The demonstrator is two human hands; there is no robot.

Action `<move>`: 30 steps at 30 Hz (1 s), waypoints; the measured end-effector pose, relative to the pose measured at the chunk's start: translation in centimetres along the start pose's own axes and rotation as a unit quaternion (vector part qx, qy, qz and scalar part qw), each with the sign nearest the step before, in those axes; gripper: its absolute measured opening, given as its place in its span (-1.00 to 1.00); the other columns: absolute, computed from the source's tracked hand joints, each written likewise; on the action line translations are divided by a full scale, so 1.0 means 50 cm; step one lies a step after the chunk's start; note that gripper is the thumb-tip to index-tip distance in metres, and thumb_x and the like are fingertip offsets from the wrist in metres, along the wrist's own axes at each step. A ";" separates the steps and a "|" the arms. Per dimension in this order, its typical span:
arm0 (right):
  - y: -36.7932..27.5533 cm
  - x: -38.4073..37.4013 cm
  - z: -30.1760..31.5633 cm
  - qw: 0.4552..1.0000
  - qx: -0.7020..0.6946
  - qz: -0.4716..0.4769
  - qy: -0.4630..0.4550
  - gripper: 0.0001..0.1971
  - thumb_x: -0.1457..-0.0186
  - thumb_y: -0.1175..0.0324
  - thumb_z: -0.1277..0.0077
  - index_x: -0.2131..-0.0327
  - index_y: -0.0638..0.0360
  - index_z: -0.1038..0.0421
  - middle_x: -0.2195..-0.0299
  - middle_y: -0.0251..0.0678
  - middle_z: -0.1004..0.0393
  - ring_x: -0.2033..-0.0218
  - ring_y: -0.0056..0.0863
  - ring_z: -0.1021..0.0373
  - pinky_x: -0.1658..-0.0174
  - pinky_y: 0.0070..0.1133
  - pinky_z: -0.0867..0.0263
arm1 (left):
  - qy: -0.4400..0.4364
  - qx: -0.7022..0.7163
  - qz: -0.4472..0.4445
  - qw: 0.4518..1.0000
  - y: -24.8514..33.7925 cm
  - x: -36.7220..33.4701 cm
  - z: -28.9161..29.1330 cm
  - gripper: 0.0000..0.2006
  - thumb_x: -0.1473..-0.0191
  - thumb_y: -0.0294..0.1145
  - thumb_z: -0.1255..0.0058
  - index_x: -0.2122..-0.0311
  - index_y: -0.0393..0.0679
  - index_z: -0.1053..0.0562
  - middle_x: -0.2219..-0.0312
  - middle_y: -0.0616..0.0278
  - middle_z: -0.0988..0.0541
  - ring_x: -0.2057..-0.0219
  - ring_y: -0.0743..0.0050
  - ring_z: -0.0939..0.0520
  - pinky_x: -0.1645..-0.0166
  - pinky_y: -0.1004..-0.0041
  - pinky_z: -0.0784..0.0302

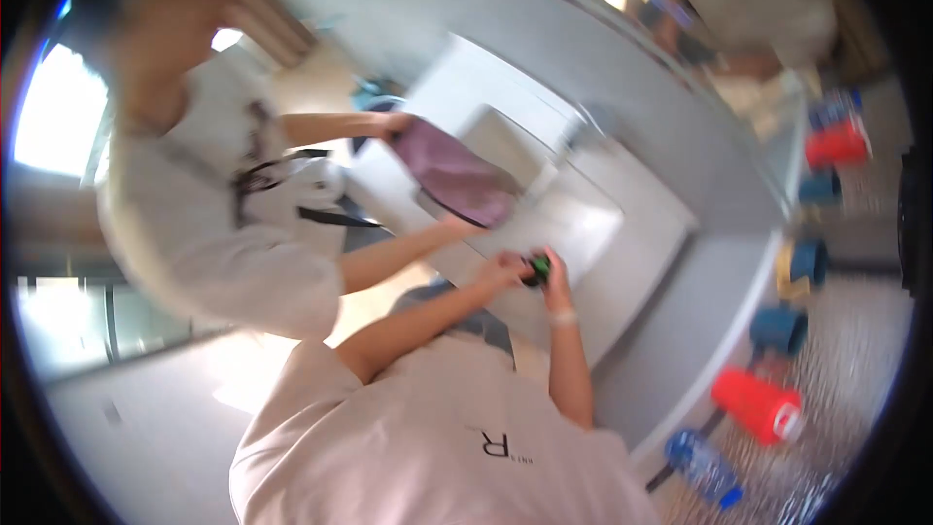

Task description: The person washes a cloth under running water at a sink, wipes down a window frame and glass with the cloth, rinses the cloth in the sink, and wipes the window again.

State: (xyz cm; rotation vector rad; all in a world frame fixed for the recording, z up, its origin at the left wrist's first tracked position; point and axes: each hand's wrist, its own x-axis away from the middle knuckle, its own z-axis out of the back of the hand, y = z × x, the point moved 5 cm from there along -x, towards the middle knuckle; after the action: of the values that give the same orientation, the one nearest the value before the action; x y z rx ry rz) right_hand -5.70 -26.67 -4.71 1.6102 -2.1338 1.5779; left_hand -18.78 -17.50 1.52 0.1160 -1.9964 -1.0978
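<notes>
Over the right basin of a white double sink [646,196], my two hands meet around a small black and green thing [537,269]. Its kind is blurred. My left hand [501,270] pinches it from the left, with the fingers closed. On its other side my right hand [556,287] grips it, fingers bent around it; a pale band circles that wrist. To my left, another person's hands hold a purple cloth-like piece [457,175] with a dark edge above the sink.
A faucet [587,122] rises behind the basins. The other person [209,185] stands close on my left. Along the right side are red bottles [758,405], a blue bottle [702,467] and several teal cups [777,330]. A mirror [719,68] spans the back.
</notes>
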 end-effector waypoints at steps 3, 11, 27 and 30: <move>0.014 0.195 0.013 0.990 -0.128 -0.053 -0.017 -0.56 -0.30 0.01 0.13 0.10 0.21 -0.50 0.26 -0.25 -0.59 0.21 -0.37 -0.53 0.07 -0.39 -0.47 | -0.056 -0.061 0.069 0.994 -0.050 0.156 -0.050 -0.34 0.00 -0.01 -0.39 -0.12 -0.09 -0.37 0.30 0.24 -0.61 0.31 0.53 -0.63 0.24 0.48 -0.63; 0.224 0.543 -0.327 0.977 -0.149 -0.079 -0.130 -0.46 -0.25 -0.11 0.19 0.04 0.18 -0.46 0.05 -0.17 -0.53 0.01 -0.25 -0.45 -0.11 -0.30 -0.30 | -0.071 -0.212 -0.057 0.973 -0.104 0.483 0.209 -0.48 0.03 0.13 -0.29 0.17 -0.11 -0.51 0.53 0.27 -0.62 0.50 0.45 -0.65 0.47 0.43 -0.62; 1.234 0.793 -0.952 0.845 0.126 -0.388 -0.344 -0.30 -0.26 -0.28 0.47 -0.09 0.07 -0.39 -0.03 -0.09 -0.44 -0.11 -0.09 -0.35 -0.18 -0.21 -0.28 | 0.096 0.105 -0.097 0.985 -0.497 1.352 1.298 -0.65 -0.20 -0.08 -0.12 0.23 -0.23 -0.57 0.37 0.27 -0.59 0.34 0.54 -0.61 0.27 0.53 -0.60; 1.271 0.886 -1.098 0.763 -0.098 -0.577 -0.276 -0.45 -0.23 -0.19 0.38 0.09 0.00 -0.44 0.08 -0.22 -0.50 0.04 -0.30 -0.44 0.10 -0.33 -0.41 | 0.208 0.100 -0.133 0.964 -0.433 1.446 1.358 -0.61 -0.20 -0.06 -0.13 0.10 -0.23 -0.53 0.24 0.23 -0.61 0.18 0.49 -0.60 0.14 0.45 -0.56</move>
State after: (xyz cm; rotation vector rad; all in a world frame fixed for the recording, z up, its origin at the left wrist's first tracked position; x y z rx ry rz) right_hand -100.15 -21.44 3.11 2.6448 -0.7959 0.4735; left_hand -119.73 -17.83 12.32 0.6830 -1.7326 -0.9369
